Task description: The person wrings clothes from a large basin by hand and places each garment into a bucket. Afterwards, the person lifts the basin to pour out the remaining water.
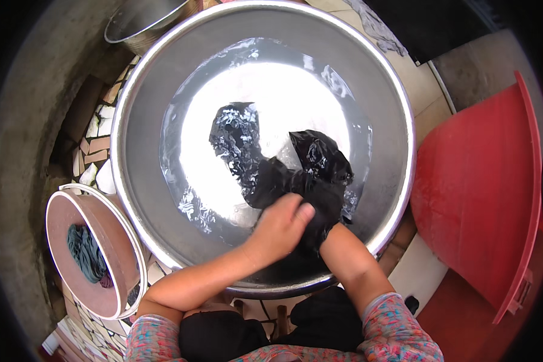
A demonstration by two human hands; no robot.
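A wet black cloth [307,185] lies in shallow water in a large round metal basin [149,113]. My left hand [280,226] is closed on the gathered middle of this cloth, its thumb on top. My right forearm [355,262] reaches over the near right rim, and the cloth covers my right hand, so its fingers are hidden. One length of the cloth spreads to the far left in the water, shiny and crumpled. Another fold bulges up at the right.
A pink bucket [56,253] with crumpled dark green cloth [88,253] stands at the left. A large red plastic tub [475,185] is tilted on its side at the right. Behind the basin's far left are a metal pot [140,22] and a concrete wall [18,135].
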